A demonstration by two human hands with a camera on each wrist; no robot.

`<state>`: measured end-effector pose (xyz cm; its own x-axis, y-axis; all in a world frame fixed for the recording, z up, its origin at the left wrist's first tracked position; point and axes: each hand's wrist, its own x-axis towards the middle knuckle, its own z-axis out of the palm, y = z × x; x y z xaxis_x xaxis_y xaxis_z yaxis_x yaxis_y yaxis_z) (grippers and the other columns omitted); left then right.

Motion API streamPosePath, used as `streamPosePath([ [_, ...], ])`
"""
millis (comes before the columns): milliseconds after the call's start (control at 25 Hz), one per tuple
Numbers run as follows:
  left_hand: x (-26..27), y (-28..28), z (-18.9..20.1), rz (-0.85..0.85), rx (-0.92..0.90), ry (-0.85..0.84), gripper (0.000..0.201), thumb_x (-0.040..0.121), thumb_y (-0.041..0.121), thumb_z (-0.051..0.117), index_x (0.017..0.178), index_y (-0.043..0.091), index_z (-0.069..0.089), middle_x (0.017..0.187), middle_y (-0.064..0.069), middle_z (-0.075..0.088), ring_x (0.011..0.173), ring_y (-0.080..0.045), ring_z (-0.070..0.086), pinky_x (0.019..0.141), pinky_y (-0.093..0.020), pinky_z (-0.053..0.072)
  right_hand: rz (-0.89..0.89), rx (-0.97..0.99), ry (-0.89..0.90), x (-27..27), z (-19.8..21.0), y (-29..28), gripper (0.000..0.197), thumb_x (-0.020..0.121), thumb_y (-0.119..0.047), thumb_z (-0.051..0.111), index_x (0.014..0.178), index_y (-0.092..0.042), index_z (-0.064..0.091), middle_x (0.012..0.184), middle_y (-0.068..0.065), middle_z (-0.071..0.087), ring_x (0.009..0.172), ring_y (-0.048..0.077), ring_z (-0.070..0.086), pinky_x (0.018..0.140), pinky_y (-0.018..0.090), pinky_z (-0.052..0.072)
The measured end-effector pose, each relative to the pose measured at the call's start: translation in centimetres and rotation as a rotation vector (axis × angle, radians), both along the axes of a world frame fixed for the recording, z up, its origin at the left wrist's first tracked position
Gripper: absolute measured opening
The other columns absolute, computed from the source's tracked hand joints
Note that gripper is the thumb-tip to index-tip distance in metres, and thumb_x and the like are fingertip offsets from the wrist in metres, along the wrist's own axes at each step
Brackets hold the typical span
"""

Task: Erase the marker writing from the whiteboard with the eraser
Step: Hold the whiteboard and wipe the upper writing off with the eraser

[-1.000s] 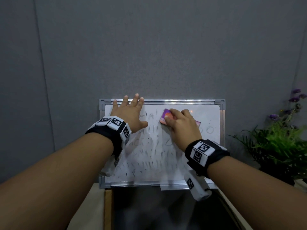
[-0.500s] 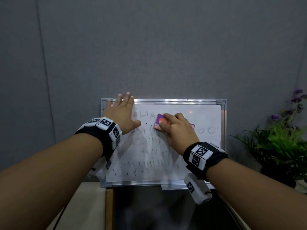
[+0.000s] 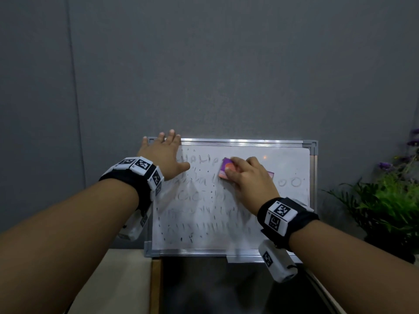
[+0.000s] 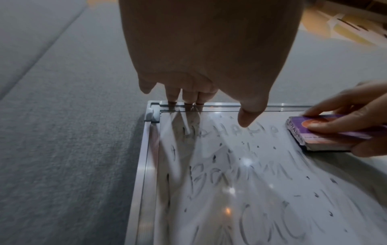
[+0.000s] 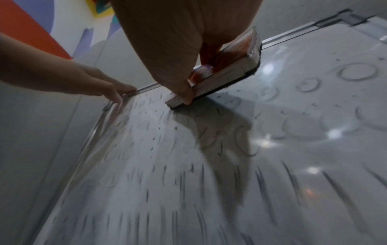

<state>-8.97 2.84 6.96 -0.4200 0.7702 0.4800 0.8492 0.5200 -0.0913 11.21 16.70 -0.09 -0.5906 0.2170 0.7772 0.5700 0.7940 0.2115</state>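
A metal-framed whiteboard (image 3: 283, 155) leans against the grey wall, covered in smeared black marker writing (image 3: 199, 214). My right hand (image 3: 247, 175) grips a purple and orange eraser (image 3: 225, 169) and presses it flat on the upper middle of the board. The eraser (image 4: 326, 132) shows its dark felt underside on the surface, also in the right wrist view (image 5: 226, 71). My left hand (image 3: 162, 155) lies flat with straight fingers on the board's top left corner; its fingertips (image 4: 188, 99) touch the frame. Faint circles (image 5: 356, 73) sit to the eraser's right.
A green plant with purple flowers (image 3: 390, 196) stands to the right of the board. Below the board lies a dark glossy surface (image 3: 226, 288) with a wooden edge, and a beige tabletop (image 3: 118, 282) on the left.
My right hand has slid the eraser leftward and slightly down across the upper board. My left hand has shifted left toward the top left corner.
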Motion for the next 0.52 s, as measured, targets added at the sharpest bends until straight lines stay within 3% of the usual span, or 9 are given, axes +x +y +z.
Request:
streamPosePath([
  [160,0.2,0.1,0.1,0.004,-0.015,0.0,0.089,0.086,0.062,0.042,0.153,0.021,-0.001,0.161,0.001,-0.006,0.147,-0.022,0.001,0.116,-0.056,0.002,0.022,-0.028,0.085,-0.9,1.5,-0.7,0.023,0.089,-0.025,0.061,0.11,-0.019,0.066,0.134,0.006,0.054,0.1,0.028,0.047,0.08,0.037,0.046],
  [400,0.1,-0.1,0.1,0.006,-0.022,-0.006,0.091,0.085,0.06,0.046,0.153,0.022,-0.002,0.161,0.002,-0.007,0.147,-0.021,0.0,0.116,-0.056,0.001,0.061,-0.069,-0.1,-1.7,0.0,-2.1,0.03,0.085,-0.021,0.061,0.114,-0.019,0.065,0.135,0.005,0.052,0.105,0.028,0.045,0.083,0.04,0.049],
  [520,0.1,0.1,0.0,-0.002,-0.023,-0.005,0.091,0.085,0.059,0.046,0.153,0.022,-0.003,0.161,0.002,-0.008,0.147,-0.021,0.0,0.116,-0.056,0.001,0.018,-0.077,-0.013,-1.1,-0.1,-1.5,0.028,0.087,-0.028,0.062,0.114,-0.021,0.065,0.135,0.003,0.052,0.106,0.028,0.045,0.084,0.039,0.049],
])
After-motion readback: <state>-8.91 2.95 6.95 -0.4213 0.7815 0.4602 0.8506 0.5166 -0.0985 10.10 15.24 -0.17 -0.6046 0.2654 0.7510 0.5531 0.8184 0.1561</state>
